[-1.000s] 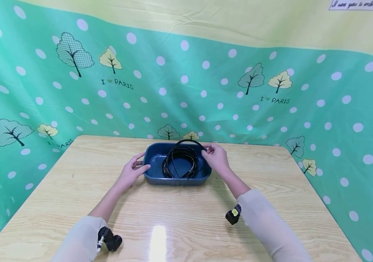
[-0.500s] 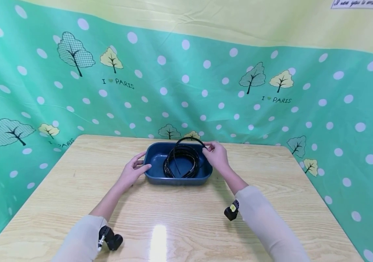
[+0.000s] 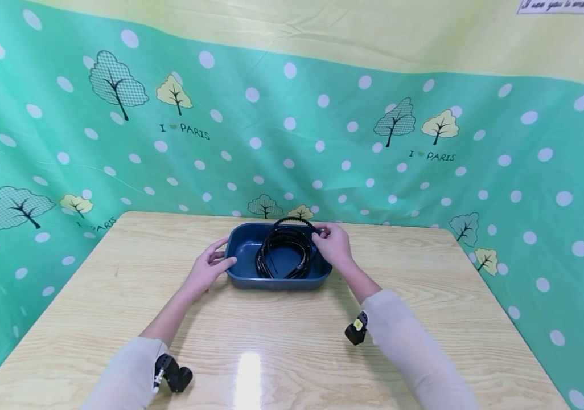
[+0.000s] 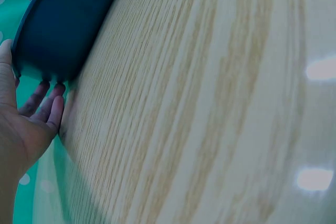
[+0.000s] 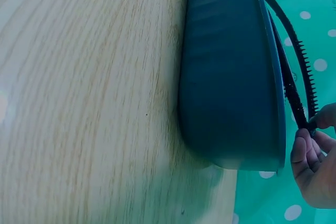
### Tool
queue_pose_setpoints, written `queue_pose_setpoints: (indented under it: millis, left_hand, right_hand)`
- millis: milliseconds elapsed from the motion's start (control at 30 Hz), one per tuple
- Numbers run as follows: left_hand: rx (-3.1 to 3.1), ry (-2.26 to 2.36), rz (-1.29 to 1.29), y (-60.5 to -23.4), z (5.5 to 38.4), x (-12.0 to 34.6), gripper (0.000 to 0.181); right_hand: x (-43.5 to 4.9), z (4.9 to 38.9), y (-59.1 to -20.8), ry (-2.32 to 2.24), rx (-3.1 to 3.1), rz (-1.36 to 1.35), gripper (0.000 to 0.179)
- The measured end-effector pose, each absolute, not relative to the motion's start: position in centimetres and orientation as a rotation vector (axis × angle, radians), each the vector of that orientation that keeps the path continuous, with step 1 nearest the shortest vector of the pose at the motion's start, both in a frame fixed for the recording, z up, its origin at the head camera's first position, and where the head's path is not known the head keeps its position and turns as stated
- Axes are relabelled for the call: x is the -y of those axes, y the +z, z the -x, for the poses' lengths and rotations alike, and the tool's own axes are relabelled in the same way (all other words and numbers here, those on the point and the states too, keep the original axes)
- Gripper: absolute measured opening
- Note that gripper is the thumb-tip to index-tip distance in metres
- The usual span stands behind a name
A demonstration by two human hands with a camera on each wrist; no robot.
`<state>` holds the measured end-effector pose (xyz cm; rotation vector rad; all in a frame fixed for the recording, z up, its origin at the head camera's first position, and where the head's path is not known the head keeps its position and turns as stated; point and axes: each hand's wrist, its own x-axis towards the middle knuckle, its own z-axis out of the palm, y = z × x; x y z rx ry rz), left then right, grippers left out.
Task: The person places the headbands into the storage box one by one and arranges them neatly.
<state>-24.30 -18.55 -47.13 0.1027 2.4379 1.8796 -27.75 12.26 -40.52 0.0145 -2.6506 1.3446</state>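
Note:
A dark blue rectangular plastic bin [image 3: 243,282] stands at the table's far middle. A coiled black toothed belt [image 3: 260,265] lies in it, with one loop arching above the far rim. My left hand [image 3: 205,272] grips the bin's left end, thumb on the rim and fingers against the outer wall, as the left wrist view also shows. At the right end, my right hand [image 3: 334,246] pinches the belt's raised part between thumb and fingers. In the right wrist view this toothed stretch of belt [image 5: 304,66] runs up from the fingertips beside the bin [image 5: 231,77].
The bin stands on a light wood-grain table [image 3: 282,336]. Behind and beside it hangs a green curtain [image 3: 292,148] with white dots and printed trees. A small black camera [image 3: 173,373] sits on the left sleeve, another camera [image 3: 356,330] on the right.
My right hand has shifted slightly left, and the raised belt loop rose a little, then sank. The left hand and the bin have stayed almost still.

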Motion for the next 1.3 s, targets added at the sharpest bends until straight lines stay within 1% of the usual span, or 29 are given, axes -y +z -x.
queue_pose_setpoints:
  millis: [767,1300]
  left_hand:
    - [-2.419,1.896,-0.108,-47.2,24.4,18.6,0.066]
    - [-2.408,1.894,-0.099,-47.3,24.5,18.7,0.067]
  right_hand:
    - [-11.8,28.2,-41.5,1.343,2.703,-0.009,0.025]
    - [-11.6,28.1,-41.6,1.265,2.733,-0.059,0.024]
